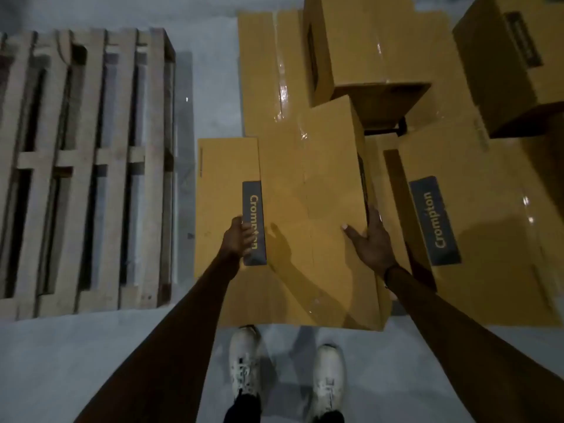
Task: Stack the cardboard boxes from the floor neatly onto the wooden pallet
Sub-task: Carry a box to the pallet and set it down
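A long cardboard box (308, 190) with a dark "Crompton" label lies in front of me, on top of other boxes. My left hand (239, 239) grips its left edge, fingers curled over the label. My right hand (370, 239) holds the right edge, thumb on the top face and fingers down the side. The wooden pallet (82, 166) lies bare on the floor to the left.
Several more cardboard boxes lie on the floor: a labelled one (476, 227) to the right, a stacked one (366, 47) behind, another (512, 56) at the far right. My two white shoes (287, 370) stand on grey floor.
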`<state>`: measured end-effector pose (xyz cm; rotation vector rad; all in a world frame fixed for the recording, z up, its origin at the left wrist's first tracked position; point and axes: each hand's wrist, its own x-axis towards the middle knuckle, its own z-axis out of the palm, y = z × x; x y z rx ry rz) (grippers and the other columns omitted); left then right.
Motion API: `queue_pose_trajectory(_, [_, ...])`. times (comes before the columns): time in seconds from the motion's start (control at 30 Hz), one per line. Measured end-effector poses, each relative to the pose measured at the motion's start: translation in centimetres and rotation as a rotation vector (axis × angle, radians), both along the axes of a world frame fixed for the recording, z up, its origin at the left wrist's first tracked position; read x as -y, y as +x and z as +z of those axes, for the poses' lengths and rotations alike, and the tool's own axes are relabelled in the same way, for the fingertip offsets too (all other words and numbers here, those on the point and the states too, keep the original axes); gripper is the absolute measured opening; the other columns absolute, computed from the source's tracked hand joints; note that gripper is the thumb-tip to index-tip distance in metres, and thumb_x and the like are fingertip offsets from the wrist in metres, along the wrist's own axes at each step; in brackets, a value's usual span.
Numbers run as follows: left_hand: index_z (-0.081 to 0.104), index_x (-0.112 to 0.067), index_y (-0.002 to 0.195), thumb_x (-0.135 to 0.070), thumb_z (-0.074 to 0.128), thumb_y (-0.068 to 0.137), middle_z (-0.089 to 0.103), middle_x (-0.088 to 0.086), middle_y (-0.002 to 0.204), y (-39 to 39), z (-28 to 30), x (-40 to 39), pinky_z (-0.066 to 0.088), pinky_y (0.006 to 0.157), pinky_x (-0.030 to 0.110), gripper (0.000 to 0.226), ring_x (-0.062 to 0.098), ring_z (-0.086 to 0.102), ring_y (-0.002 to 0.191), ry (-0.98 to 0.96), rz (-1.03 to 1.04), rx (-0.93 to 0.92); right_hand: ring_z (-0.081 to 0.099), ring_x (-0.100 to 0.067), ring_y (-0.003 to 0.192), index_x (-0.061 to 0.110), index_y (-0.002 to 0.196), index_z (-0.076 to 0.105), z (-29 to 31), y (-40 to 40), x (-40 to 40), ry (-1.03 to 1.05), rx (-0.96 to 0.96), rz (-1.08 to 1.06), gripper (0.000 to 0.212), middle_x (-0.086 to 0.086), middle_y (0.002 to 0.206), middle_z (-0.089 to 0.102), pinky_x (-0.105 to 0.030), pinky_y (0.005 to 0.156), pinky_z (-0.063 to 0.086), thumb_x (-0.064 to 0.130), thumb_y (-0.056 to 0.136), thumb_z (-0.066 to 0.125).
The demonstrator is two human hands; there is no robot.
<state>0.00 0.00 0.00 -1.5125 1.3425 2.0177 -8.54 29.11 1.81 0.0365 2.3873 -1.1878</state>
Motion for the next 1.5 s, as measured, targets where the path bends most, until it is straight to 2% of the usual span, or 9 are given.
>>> queue_pose_trajectory(0.23, [0.055,-0.001,0.087,-0.044,0.034,0.111,0.038,0.0,0.07,-2.2,-3.3,-1.1,0.028,0.046,0.023,0.054,0.009,0.04,0.046,0.018,-0.014,0.013,0.044,-0.007,0.141,0.037,0.165,0.018,-0.2,-1.9,-2.2,-0.066,0.04,0.005,0.082,0.011,0.163,0.039,-0.027,0.114,0.037,0.044,0.1,0.067])
queue_pose_trajectory(0.4, [0.055,-0.011,0.094,-0.054,0.034,0.108,0.042,0.011,0.064,-3.0,-1.8,-3.2,0.034,0.054,0.029,0.05,0.023,0.042,0.05,0.073,-0.184,0.006,0.042,-0.007,0.146,0.042,0.165,0.017,0.5,-4.0,-5.9,-0.093,0.117,-0.026,0.081,0.014,0.163,0.039,-0.037,0.123,0.033,0.047,0.1,0.065])
queue_pose_trajectory(0.5, [0.044,0.008,0.143,-0.047,0.035,0.11,0.044,0.043,0.102,-3.2,-1.1,-5.4,0.052,0.078,0.037,0.064,0.057,0.049,0.086,0.07,-0.324,-0.093,0.036,-0.004,0.148,0.04,0.166,0.015,0.8,-4.4,-6.8,-0.117,0.176,-0.015,0.078,0.017,0.165,0.035,-0.032,0.122,0.029,0.044,0.103,0.062])
queue_pose_trajectory(0.67, [0.053,-0.017,0.127,-0.045,0.041,0.109,0.054,0.008,0.118,-3.8,1.3,-7.1,0.049,0.086,0.037,0.035,0.025,0.056,0.105,0.074,-0.287,-0.07,0.036,0.004,0.14,0.035,0.167,0.013,1.5,-4.4,-6.7,-0.132,0.18,0.001,0.075,0.022,0.158,0.035,0.001,0.099,0.032,0.036,0.106,0.057])
queue_pose_trajectory(0.77, [0.039,-0.012,0.152,-0.048,0.044,0.108,0.046,0.014,0.146,-3.5,2.5,-7.0,0.043,0.106,0.044,0.058,0.034,0.049,0.131,0.049,-0.348,-0.056,0.039,-0.001,0.142,0.034,0.166,0.017,2.9,-4.1,-7.1,-0.149,0.175,-0.009,0.073,0.017,0.16,0.038,-0.015,0.115,0.033,0.037,0.106,0.058])
queue_pose_trajectory(0.87, [0.051,-0.014,0.141,-0.046,0.044,0.108,0.051,0.014,0.14,-3.0,6.1,-6.8,0.046,0.094,0.039,0.047,0.025,0.055,0.114,-0.033,-0.414,-0.086,0.04,-0.002,0.143,0.037,0.166,0.019,5.9,-4.0,-7.3,-0.156,0.186,0.001,0.074,0.02,0.158,0.039,-0.03,0.121,0.031,0.04,0.104,0.06])
queue_pose_trajectory(1.2, [0.017,-0.023,0.165,-0.06,0.054,0.099,0.027,0.002,0.168,5.5,26.3,-5.9,0.03,0.118,0.042,0.085,0.028,0.032,0.152,-0.304,-0.21,-0.201,0.046,-0.01,0.144,0.041,0.163,0.028,25.9,-1.5,-2.5,-0.231,0.094,0.112,0.078,0.013,0.158,0.048,-0.045,0.123,0.037,0.054,0.095,0.065])
queue_pose_trajectory(1.37, [0.042,-0.044,0.153,-0.078,0.069,0.081,0.056,-0.01,0.149,15.6,37.9,-3.8,0.044,0.114,0.054,0.084,0.019,0.058,0.134,-0.379,0.002,-0.308,0.04,-0.012,0.147,0.042,0.163,0.026,38.4,3.0,2.2,-0.258,0.013,0.304,0.074,0.013,0.16,0.043,-0.033,0.116,0.034,0.053,0.099,0.061])
queue_pose_trajectory(1.5, [0.047,-0.043,0.15,-0.06,0.077,0.085,0.067,-0.011,0.136,24.4,47.4,-3.0,0.057,0.1,0.048,0.074,0.014,0.07,0.116,-0.416,0.141,-0.361,0.021,-0.014,0.155,0.047,0.164,0.013,46.7,9.1,6.4,-0.242,-0.017,0.444,0.082,0.013,0.171,0.019,-0.039,0.121,0.025,0.06,0.097,0.058])
